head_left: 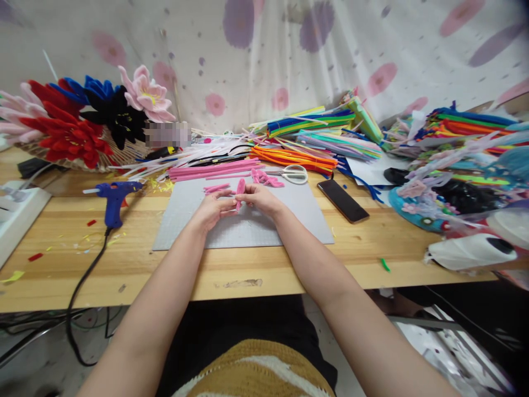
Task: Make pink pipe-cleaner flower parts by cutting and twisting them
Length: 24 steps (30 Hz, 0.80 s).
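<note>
Between my two hands, above a grey cutting mat point(182, 220), stands a pink pipe cleaner petal point(240, 193), held upright. My left hand point(212, 209) has its fingers closed on the lower left side of the petal. My right hand point(261, 198) pinches it from the right, thumb and fingertips together. Just behind my left fingers lie short pink pipe cleaner pieces point(217, 188). A small pile of shaped pink pieces point(266, 178) rests beyond my right hand, beside white-handled scissors point(294, 175). Long pink pipe cleaners point(215, 167) lie along the mat's far edge.
A blue glue gun point(115, 201) with a black cord stands on the left, near a white power strip point(20, 220). Fuzzy flowers point(82, 138) fill the back left. To the right are a phone point(343, 201), bundled coloured pipe cleaners point(293, 157) and a white spool point(471, 251).
</note>
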### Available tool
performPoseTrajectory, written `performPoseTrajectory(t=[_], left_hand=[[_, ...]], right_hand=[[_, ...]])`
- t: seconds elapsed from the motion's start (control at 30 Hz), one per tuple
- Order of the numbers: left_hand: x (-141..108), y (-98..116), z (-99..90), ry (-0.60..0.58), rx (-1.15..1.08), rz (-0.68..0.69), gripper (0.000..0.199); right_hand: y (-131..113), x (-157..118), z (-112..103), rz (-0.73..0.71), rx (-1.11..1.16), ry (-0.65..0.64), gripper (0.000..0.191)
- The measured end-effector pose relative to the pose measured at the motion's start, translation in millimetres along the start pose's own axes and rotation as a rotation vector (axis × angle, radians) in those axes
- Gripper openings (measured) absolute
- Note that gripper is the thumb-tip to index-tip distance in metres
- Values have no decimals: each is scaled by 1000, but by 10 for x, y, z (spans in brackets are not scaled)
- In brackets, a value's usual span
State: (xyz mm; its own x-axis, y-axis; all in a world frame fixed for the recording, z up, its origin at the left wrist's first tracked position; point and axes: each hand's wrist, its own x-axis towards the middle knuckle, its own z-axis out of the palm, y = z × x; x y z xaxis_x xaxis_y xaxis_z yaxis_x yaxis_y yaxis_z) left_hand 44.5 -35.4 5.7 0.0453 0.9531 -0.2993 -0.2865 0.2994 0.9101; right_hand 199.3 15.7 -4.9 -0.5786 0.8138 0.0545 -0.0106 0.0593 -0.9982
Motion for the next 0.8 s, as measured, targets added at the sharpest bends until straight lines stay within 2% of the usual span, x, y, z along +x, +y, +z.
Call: performPoseTrajectory(t=[0.3,0.5,0.8], left_hand=[[16,-2,27,17,-14,-16,35],[12,5,49,-79,-60,-92,14],[14,13,-22,-247,-96,-136,17]], right_hand=[[-26,-1,33,5,36,-15,26],[-28,-11,19,24,105,-61,27],[34,-17,-22,113,288,-91,31]])
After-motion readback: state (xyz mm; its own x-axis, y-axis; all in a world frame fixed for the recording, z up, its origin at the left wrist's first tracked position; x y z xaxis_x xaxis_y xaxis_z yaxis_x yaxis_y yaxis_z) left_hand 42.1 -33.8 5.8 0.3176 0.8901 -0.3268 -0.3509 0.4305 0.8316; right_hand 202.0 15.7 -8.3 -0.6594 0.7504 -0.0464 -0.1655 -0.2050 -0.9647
